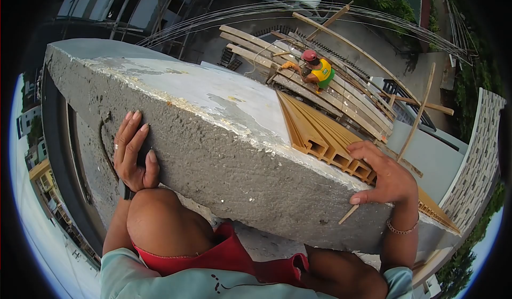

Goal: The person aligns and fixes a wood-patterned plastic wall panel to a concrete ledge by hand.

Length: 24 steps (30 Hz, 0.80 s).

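Note:
My left hand (130, 152) lies on the rough grey concrete wall top (213, 165), fingers stretched out and palm down, holding nothing. A ring and a dark wristband show on it. My right hand (388, 176) is curled over the upper end of a brown fluted panel (320, 133) with hollow channels, which stands against the white-coated outer wall face (208, 91). Its thumb rests at the concrete edge. A thin light stick (349, 213) pokes out below that thumb; its other end is hidden by the hand.
Far below, a person (321, 72) in a red cap and a yellow-green top crouches on a scaffold of wooden planks (352, 104). Overhead wires (256, 11) cross beyond the wall. A bent rebar (104, 139) sticks out near my left hand. My bent knee (165, 219) is against the wall.

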Each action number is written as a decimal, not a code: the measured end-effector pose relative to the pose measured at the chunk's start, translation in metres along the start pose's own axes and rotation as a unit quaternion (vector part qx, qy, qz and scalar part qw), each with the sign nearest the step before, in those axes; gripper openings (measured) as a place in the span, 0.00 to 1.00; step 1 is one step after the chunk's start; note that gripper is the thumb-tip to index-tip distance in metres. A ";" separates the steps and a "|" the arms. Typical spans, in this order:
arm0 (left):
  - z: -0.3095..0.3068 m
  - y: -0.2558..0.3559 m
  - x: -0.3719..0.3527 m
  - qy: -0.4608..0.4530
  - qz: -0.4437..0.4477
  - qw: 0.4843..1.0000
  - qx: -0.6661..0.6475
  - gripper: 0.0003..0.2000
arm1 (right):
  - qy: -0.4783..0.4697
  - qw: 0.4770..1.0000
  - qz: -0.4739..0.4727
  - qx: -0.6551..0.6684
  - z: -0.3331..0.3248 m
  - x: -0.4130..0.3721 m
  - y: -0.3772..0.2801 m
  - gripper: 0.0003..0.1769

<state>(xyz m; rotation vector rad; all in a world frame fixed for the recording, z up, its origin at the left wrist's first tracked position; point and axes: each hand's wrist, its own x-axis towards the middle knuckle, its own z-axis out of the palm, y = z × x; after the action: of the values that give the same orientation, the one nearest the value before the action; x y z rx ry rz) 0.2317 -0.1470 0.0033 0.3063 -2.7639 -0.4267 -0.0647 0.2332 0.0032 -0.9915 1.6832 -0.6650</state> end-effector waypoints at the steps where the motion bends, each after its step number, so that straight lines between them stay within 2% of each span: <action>1: 0.000 0.000 0.000 0.001 0.000 1.000 0.000 0.20 | 0.000 1.000 0.000 0.000 0.000 0.000 0.001 0.42; 24: 0.001 0.001 0.000 0.005 0.001 1.000 0.001 0.20 | 0.001 1.000 -0.002 -0.005 0.000 -0.001 0.001 0.42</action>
<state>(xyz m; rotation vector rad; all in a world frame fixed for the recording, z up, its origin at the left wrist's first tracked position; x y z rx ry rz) 0.2314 -0.1460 0.0031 0.3068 -2.7549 -0.4197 -0.0647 0.2344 0.0021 -1.0018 1.6875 -0.6614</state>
